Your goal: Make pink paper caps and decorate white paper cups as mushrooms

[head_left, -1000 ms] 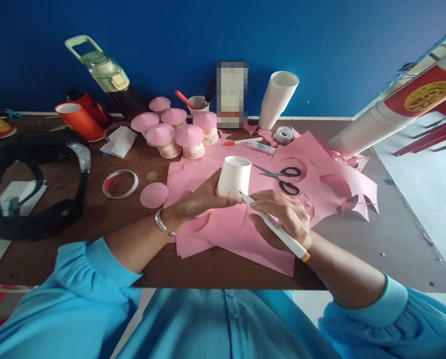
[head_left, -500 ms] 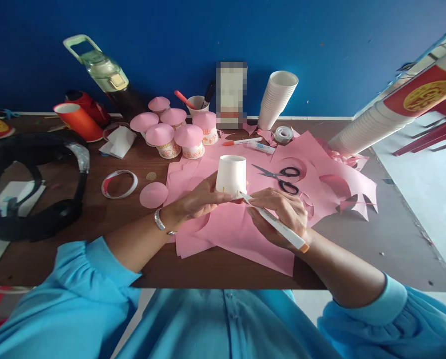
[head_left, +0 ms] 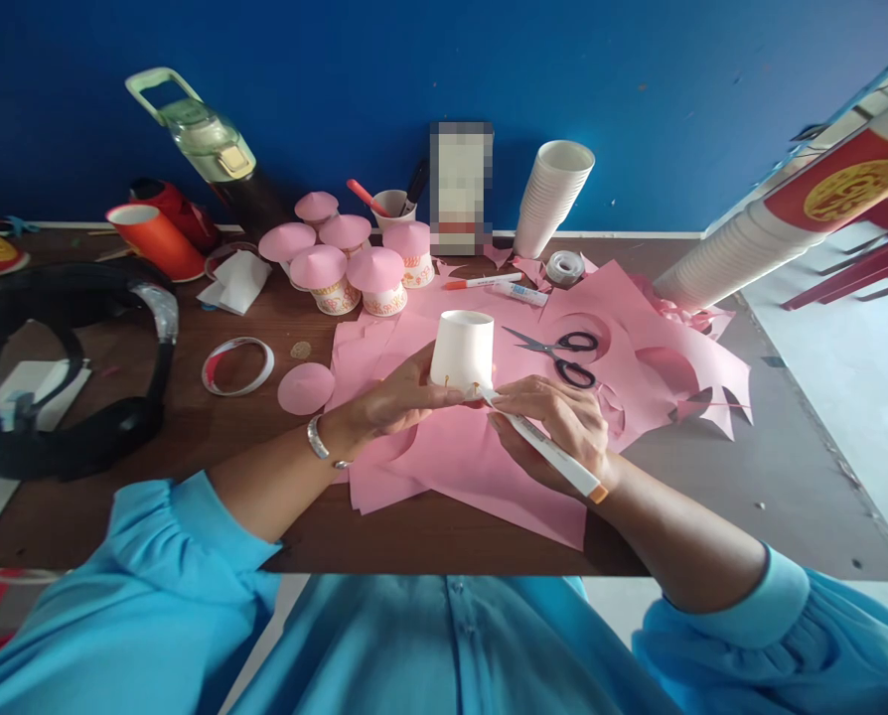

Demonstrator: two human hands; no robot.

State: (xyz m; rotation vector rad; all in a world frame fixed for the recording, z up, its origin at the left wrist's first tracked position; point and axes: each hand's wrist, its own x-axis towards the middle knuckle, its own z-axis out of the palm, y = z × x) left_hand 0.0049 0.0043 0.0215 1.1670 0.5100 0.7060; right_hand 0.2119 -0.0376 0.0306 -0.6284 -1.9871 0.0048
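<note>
A white paper cup [head_left: 465,348] is held by my left hand [head_left: 406,390], whose fingers wrap round its lower part. Small brown-orange marks show near the cup's lower edge. My right hand [head_left: 555,422] is closed on a white marker [head_left: 559,457] with an orange end, and the marker's tip touches or nearly touches the cup beside those marks. Beneath both hands lie pink paper sheets [head_left: 474,467]. Black-handled scissors [head_left: 555,350] rest on the paper to the right of the cup.
Several decorated cups with pink cone tops [head_left: 375,273] stand behind my left hand. A tape ring [head_left: 237,367] and a pink cone [head_left: 306,388] lie left. Stacked white cups [head_left: 552,199], a blurred-out upright object [head_left: 461,189] and a bottle [head_left: 213,149] stand at the back.
The cup has shifted and tilted slightly to the right. The brown-orange marks show more clearly, and my right hand with the marker has moved a little to the left.
</note>
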